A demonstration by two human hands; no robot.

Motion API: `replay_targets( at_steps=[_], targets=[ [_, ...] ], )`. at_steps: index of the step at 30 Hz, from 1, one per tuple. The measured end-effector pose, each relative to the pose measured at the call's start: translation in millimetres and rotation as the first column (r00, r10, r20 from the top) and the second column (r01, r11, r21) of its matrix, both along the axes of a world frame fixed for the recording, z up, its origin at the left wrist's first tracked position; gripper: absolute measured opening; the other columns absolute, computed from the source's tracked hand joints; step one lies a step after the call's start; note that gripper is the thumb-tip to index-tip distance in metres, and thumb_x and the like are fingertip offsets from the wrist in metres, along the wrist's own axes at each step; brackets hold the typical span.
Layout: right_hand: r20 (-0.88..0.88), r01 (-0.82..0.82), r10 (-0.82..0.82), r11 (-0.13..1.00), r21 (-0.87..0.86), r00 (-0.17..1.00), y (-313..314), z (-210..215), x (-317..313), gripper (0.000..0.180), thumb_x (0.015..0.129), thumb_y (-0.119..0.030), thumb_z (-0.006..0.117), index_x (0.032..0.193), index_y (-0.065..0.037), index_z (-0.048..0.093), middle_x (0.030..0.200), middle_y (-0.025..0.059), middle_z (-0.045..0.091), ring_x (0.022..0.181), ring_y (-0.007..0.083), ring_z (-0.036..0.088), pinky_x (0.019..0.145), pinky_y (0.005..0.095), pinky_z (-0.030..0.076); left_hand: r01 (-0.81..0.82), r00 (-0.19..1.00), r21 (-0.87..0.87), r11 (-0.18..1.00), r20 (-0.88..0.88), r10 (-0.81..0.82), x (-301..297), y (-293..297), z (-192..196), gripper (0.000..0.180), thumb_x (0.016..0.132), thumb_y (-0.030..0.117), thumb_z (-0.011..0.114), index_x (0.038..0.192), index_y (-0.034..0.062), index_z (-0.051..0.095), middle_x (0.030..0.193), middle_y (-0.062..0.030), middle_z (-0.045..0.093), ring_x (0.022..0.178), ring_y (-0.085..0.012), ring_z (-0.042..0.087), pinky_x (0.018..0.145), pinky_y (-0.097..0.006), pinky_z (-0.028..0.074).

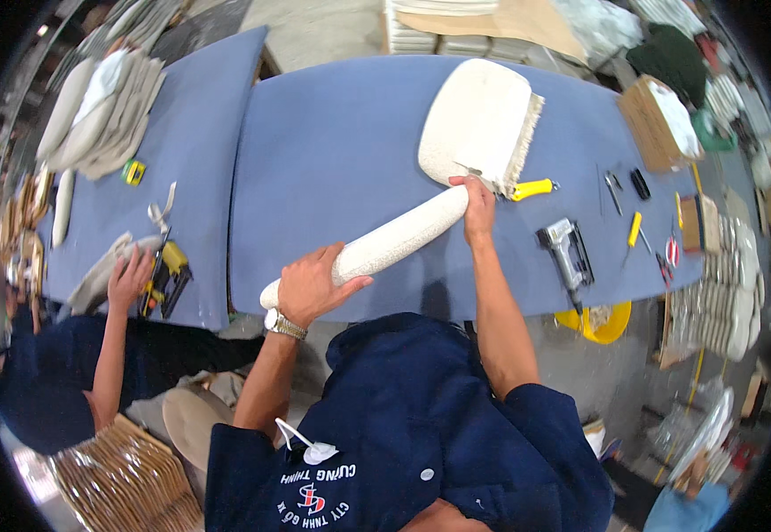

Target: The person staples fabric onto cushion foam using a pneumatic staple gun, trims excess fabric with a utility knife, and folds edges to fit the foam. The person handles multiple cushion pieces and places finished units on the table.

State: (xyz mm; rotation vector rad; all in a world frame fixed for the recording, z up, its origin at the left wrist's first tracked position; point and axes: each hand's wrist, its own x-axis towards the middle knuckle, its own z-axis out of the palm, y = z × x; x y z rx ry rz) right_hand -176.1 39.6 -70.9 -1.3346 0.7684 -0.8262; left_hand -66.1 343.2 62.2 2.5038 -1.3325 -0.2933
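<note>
A long cream fabric-covered pad, seen edge-on, slants over the blue table in front of me. My left hand, with a metal watch at the wrist, is closed over its near left end, thumb along the side. At the far right end my right hand grips the pad with its fingers curled round the edge. Just beyond that hand lies a second cream pad with a frayed fabric edge. A yellow-handled tool rests beside its lower corner. The underside of the held pad is hidden.
To the right on the table are a staple gun, a yellow screwdriver, pliers and a cardboard box. A yellow bucket stands below the edge. At left, a co-worker's hand is near a black-and-yellow tool and stacked pads.
</note>
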Motion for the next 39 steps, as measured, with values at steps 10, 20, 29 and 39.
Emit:
replay_targets(
  at_steps=[10, 20, 29, 39],
  targets=[
    [-0.14, 0.332, -0.307, 0.917, 0.223, 0.941, 97.9, 20.6, -106.9, 0.027, 0.098, -0.023, 0.062, 0.094, 0.0, 0.076, 0.095, 0.006, 0.072, 0.091, 0.014, 0.062, 0.081, 0.029, 0.048, 0.149, 0.916, -0.274, 0.95, -0.324, -0.237, 36.6, 67.0, -15.9, 0.056, 0.091, 0.043, 0.074, 0.126, 0.001, 0.067, 0.118, -0.0211, 0.072, 0.107, -0.0366, 0.07, 0.091, -0.044, 0.055],
    [-0.722, 0.213, -0.027, 0.963, 0.168, 0.691, 158.9, 9.9, -188.1, 0.049, 0.098, -0.033, 0.063, 0.132, 0.003, 0.063, 0.128, 0.0206, 0.068, 0.117, 0.0298, 0.065, 0.1, 0.0381, 0.05, -0.365, 0.616, -0.106, 0.925, -0.772, 0.155, 106.1, 122.1, -130.7, 0.055, 0.099, 0.024, 0.065, 0.145, -0.0047, 0.051, 0.15, -0.022, 0.051, 0.132, -0.0327, 0.055, 0.112, -0.041, 0.041],
    [-0.679, 0.128, 0.061, 0.966, 0.224, 0.731, 155.8, -8.8, -203.0, 0.078, 0.093, -0.064, 0.063, 0.132, 0.004, 0.063, 0.129, 0.0235, 0.067, 0.12, 0.0356, 0.063, 0.102, 0.043, 0.048, -0.475, -0.127, 0.131, 0.87, -0.989, 0.08, 85.2, 135.9, -124.3, 0.074, 0.102, 0.049, 0.054, 0.153, -0.0017, 0.038, 0.149, -0.0219, 0.052, 0.126, -0.037, 0.061, 0.102, -0.05, 0.052],
    [-0.443, 0.372, -0.156, 0.808, 0.457, 0.883, 193.9, 26.2, -370.8, 0.078, 0.085, -0.057, 0.077, 0.136, 0.0, 0.061, 0.124, 0.0151, 0.068, 0.117, 0.0256, 0.063, 0.097, 0.0401, 0.051, -0.07, 0.118, -0.023, 0.997, -0.993, -0.015, 22.6, -39.5, -43.8, 0.079, 0.101, 0.056, 0.053, 0.152, -0.0028, 0.038, 0.149, -0.0236, 0.049, 0.13, -0.038, 0.057, 0.101, -0.05, 0.052]
  ],
)
